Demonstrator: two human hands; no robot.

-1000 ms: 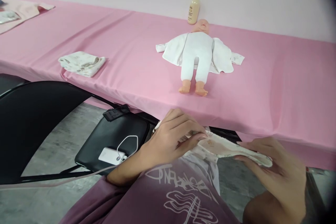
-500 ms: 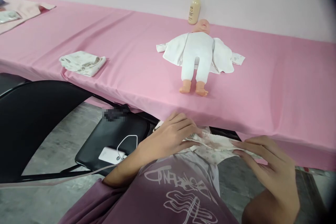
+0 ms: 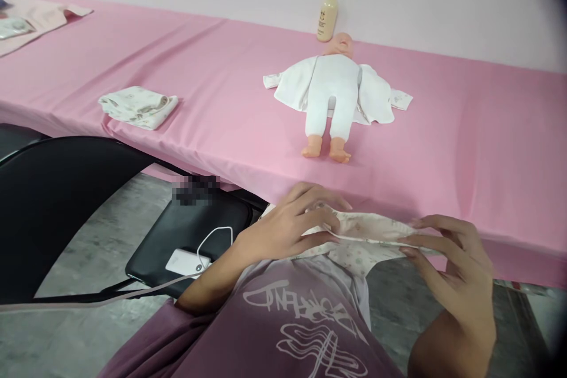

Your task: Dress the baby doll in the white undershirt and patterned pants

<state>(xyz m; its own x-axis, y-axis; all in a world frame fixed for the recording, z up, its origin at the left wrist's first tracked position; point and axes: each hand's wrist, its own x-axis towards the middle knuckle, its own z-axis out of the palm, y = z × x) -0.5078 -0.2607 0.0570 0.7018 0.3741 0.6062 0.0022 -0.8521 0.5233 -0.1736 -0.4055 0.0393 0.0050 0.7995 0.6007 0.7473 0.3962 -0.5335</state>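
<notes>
Left hand (image 3: 290,224) and right hand (image 3: 463,260) both pinch a patterned cloth (image 3: 374,227), likely parting its layers. Spreading it would call for steady grips.

The patterned cloth (image 3: 372,229), a narrow folded strip a second ago, is now spread wider, its upper layer parted from the lower one. The right hand (image 3: 456,257) has risen toward the bench (image 3: 443,136), its fingers fanned more, and a left hand (image 3: 292,224) finger has stretched out above the cloth.
</notes>
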